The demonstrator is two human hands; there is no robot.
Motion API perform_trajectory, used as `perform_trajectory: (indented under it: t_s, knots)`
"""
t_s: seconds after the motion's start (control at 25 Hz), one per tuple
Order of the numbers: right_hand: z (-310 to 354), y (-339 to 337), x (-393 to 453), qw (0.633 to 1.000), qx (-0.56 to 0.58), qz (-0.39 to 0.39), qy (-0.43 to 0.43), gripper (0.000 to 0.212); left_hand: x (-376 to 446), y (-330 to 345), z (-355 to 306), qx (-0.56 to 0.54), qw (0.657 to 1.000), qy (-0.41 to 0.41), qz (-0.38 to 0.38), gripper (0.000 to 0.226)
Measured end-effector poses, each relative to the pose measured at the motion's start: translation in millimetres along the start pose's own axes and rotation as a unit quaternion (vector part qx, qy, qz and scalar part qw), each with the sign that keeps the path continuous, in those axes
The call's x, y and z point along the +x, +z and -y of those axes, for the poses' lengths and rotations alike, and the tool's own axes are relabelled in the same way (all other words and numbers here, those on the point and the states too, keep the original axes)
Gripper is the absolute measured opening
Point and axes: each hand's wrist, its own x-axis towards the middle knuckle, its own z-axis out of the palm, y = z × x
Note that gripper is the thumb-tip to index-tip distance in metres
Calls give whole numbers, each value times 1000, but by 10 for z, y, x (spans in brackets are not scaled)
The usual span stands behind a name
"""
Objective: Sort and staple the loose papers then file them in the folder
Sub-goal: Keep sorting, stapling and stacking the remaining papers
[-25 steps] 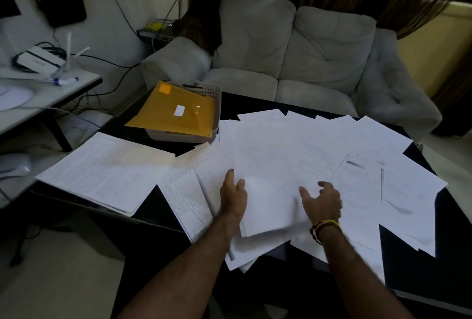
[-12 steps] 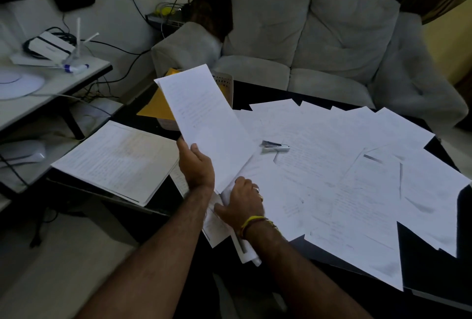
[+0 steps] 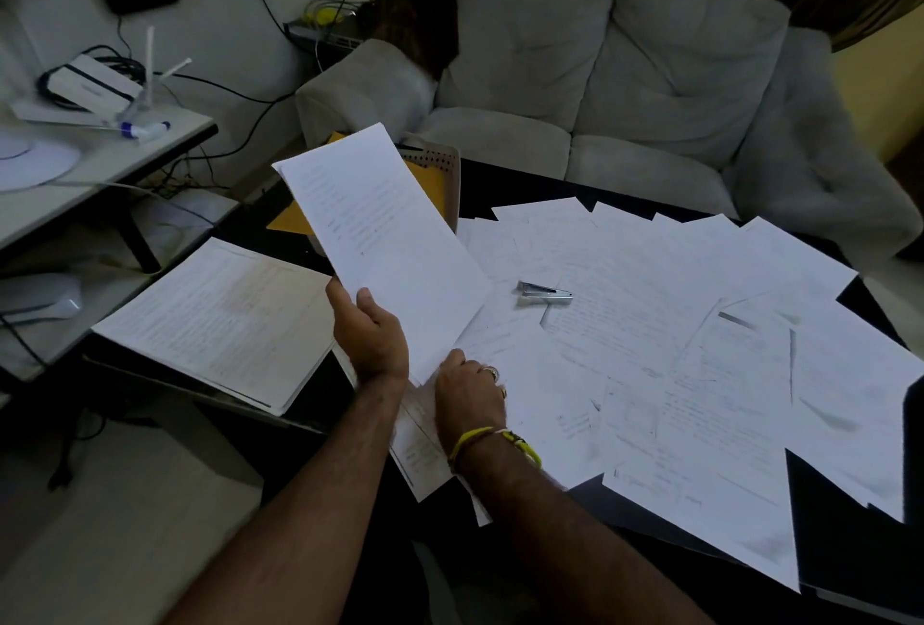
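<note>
Papers (image 3: 675, 349) everywhere in the head view, fanned loose over most of the dark table (image 3: 850, 514), so the sorting is barely started by my guess. One neat stack (image 3: 220, 319) sits apart on the left end of the table, which might be a finished pile (can't see any staple in it, so no idea). The stapler (image 3: 544, 293) lies on top of the spread sheets, untouched, well away from both hands. The yellow folder (image 3: 430, 179) is in the beige basket (image 3: 442, 159) at the far side, mostly hidden behind the raised sheet, with nothing filed as far as I can tell. So stapling and filing are all still ahead.

The left hand (image 3: 372, 337) holds a sheet (image 3: 385, 244) up off the table, thumb curled over its lower edge, pinching it. The right hand (image 3: 467, 394) has its fingers curled down onto the papers just beside that; whether it's actually gripping one, can't tell.

Compared with half a second ago, not much has changed: same sheet up in the left hand, right hand in about the same spot, stapler where it was. A second ago both hands were flat on the pile, no sheet lifted and the stapler covered.
</note>
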Motion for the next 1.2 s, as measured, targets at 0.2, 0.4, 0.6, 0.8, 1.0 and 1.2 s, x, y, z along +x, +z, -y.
perform_trajectory:
  t_s: [0.2,0.4,0.6,0.8,1.0,1.2]
  knots:
    - [-397,-609,261,968,229,11,103,28,257,-82,-197,-54,994,-18,-98,37]
    - [-933,-1458,233,916,342,-106,180,28,147,45,-330,-53,996,-46,-61,37]
    - [-1007,-2122,-129,924,144,-317,155,21,-526,366,-485,-27,983,-83,159,41]
    - [-933,-1707,-228,981,56,-174,70,23,-1098,453,-467,-65,922,-127,359,27]
    - [-1040,-778,-92,959,246,71,118,49,-1353,258,-66,-8,888,-182,422,11]
    - [-1076,-414,-24,963,224,114,101,36,-1318,283,-109,98,886,-199,408,34]
